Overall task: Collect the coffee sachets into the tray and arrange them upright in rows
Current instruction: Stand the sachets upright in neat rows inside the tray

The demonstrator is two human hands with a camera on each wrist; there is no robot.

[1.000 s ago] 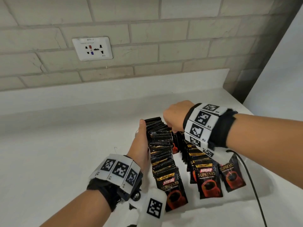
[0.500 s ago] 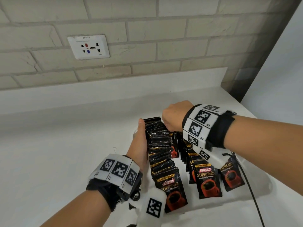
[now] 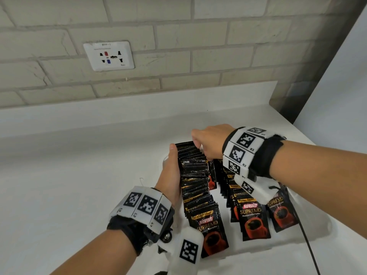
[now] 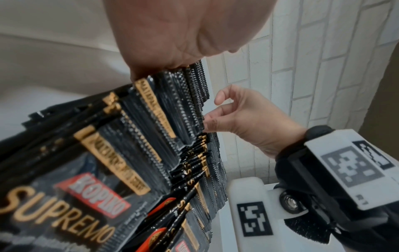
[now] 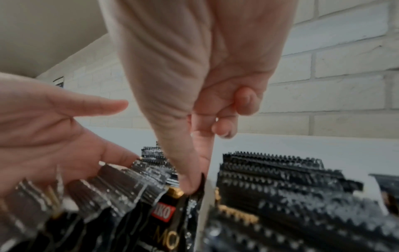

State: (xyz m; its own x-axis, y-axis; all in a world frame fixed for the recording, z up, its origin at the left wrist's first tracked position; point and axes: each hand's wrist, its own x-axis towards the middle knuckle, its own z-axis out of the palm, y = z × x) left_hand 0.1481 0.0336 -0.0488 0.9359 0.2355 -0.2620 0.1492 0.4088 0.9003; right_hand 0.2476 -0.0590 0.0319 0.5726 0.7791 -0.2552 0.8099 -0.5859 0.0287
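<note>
Black Kopiko coffee sachets stand on edge in rows in a white tray [image 3: 164, 162]. The left row [image 3: 195, 175] is long and leans toward me; a shorter row [image 3: 250, 215] stands to its right, and one more sachet [image 3: 282, 213] stands beyond that. My left hand [image 3: 170, 175] lies flat along the left side of the left row, thumb up; its palm [image 4: 172, 34] presses the sachet edges. My right hand [image 3: 198, 144] reaches down at the far end of the rows. There its thumb and forefinger [image 5: 192, 184] pinch the top of one sachet [image 5: 201, 180] between the two rows.
The tray sits on a white counter [image 3: 69, 185] against a brick wall with a socket plate [image 3: 108, 55]. A black cable [image 3: 309, 253] trails off the right wrist across the tray's right side. A white panel [image 3: 337, 96] borders the counter on the right.
My right hand has shifted slightly toward the far end of the left row. The left hand has stayed against the row's side.
</note>
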